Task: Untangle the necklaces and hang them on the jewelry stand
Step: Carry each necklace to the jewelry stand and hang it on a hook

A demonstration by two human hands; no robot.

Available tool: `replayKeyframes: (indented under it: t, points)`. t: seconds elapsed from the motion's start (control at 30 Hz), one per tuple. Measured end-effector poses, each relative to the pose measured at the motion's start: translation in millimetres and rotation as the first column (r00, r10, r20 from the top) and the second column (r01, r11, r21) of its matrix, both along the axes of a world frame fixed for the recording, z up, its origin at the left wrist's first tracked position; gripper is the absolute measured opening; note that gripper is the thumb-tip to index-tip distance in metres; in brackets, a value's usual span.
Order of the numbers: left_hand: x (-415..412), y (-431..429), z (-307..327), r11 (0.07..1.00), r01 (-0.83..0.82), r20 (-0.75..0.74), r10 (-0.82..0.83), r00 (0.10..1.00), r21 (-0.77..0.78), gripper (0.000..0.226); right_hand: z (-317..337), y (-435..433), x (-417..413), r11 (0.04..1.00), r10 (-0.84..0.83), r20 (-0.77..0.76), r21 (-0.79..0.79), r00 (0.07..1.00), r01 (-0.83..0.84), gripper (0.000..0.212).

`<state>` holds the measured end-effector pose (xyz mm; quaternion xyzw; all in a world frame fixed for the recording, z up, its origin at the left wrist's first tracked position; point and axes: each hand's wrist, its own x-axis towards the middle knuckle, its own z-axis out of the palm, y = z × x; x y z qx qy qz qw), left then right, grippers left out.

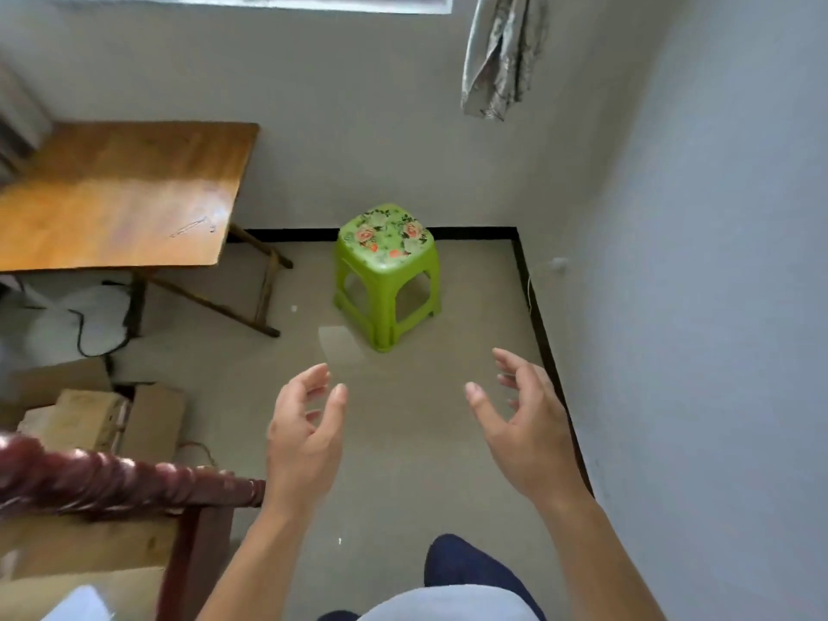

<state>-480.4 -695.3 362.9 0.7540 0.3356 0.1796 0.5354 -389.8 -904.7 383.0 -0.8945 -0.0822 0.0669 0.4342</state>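
No necklace and no jewelry stand show in the head view. My left hand point(307, 430) is held out over the floor, fingers loosely curved, holding nothing. My right hand point(522, 414) is stretched out beside it to the right, fingers spread and relaxed, also with nothing in it. Both hands hover in the air, palms turned toward each other, a little nearer to me than a green plastic stool point(385, 273).
The green stool with a flowered top stands on the grey floor near the far wall. A wooden folding table point(121, 195) is at the left, cardboard boxes point(89, 419) below it. A dark red carved wooden rail point(116, 477) crosses the lower left. A white wall point(717, 307) runs along the right.
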Motion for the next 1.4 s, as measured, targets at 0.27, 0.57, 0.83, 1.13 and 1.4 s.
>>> replayKeyframes:
  t: [0.27,0.57,0.83,1.13,1.4]
  points:
    - [120,120,-22,0.983,-0.184,-0.063,0.181,0.981,-0.030,0.028,-43,141,155,0.985,0.171,-0.032,-0.001,0.985,-0.171,0.053]
    - [211,285,25,0.885,-0.466,-0.062,0.465,0.883,0.003,0.031,-6,364,312,0.841,0.541,0.020,-0.003,0.841,-0.541,0.055]
    - [254,422,-47,0.797,-0.598,-0.181,0.578,0.795,-0.081,0.030,-58,542,372,0.683,0.725,-0.037,-0.089,0.687,-0.725,0.055]
    - [316,605,-82,0.792,-0.587,-0.334,0.515,0.789,-0.167,0.028,-96,726,425,0.603,0.759,-0.141,-0.216,0.635,-0.768,0.049]
    - [345,685,-149,0.750,-0.633,-0.440,0.510,0.739,-0.193,0.037,-168,811,434,0.542,0.775,-0.251,-0.209,0.580,-0.814,0.047]
